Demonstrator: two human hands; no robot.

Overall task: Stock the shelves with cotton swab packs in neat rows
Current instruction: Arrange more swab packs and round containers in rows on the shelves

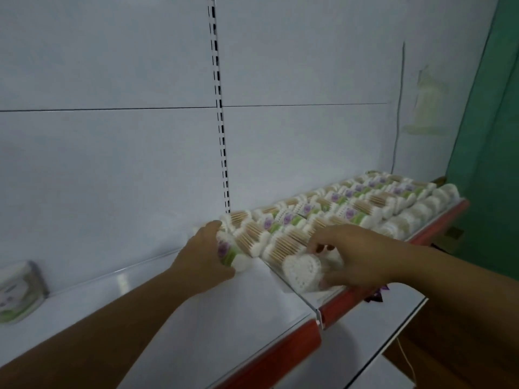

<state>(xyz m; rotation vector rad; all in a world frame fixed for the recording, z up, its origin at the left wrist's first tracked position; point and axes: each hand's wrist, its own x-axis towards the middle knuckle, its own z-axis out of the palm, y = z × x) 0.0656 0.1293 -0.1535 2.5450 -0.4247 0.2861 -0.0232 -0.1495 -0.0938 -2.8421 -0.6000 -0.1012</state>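
Cotton swab packs [362, 203] lie in rows along the right section of the white shelf [247, 310], running back to the far right. My left hand [203, 256] presses against the left end of the nearest row, fingers round a pack with a purple and green label [229, 252]. My right hand [354, 256] grips a heart-shaped pack [302, 272] at the front of the rows, thumb below it and fingers curled over the top. The pack's white swab tips face me.
A clear divider [292, 287] separates the stocked right section from the bare left section. One lone swab box [18, 292] stands at the far left. The shelf has a red front edge [345, 301]. A lower shelf [373, 329] and a green wall [488, 164] are on the right.
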